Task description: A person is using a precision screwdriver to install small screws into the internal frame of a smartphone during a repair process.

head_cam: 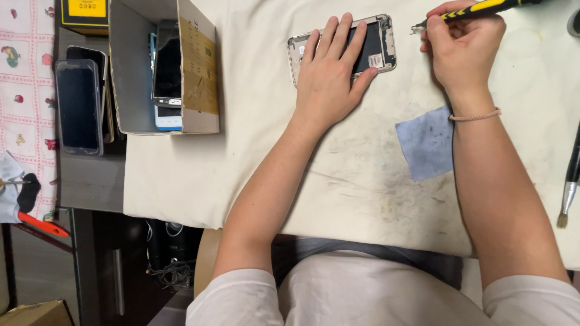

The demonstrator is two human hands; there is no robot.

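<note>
An opened phone (379, 43) with its back cover off lies on a stained white cloth (356, 181) near the far edge. My left hand (331, 72) rests flat on the phone, fingers spread over its inside. My right hand (462, 45) is just right of the phone and grips a black and yellow screwdriver (477, 8), whose tip points left at the phone's upper right corner without clearly touching it.
A small blue-grey cloth patch (426, 143) lies by my right forearm. A brush (571, 181) sits at the right edge. A cardboard box (166, 66) with phones stands at the left, with more phones (78, 105) stacked beside it. Scissors with orange handle (33, 217) lie lower left.
</note>
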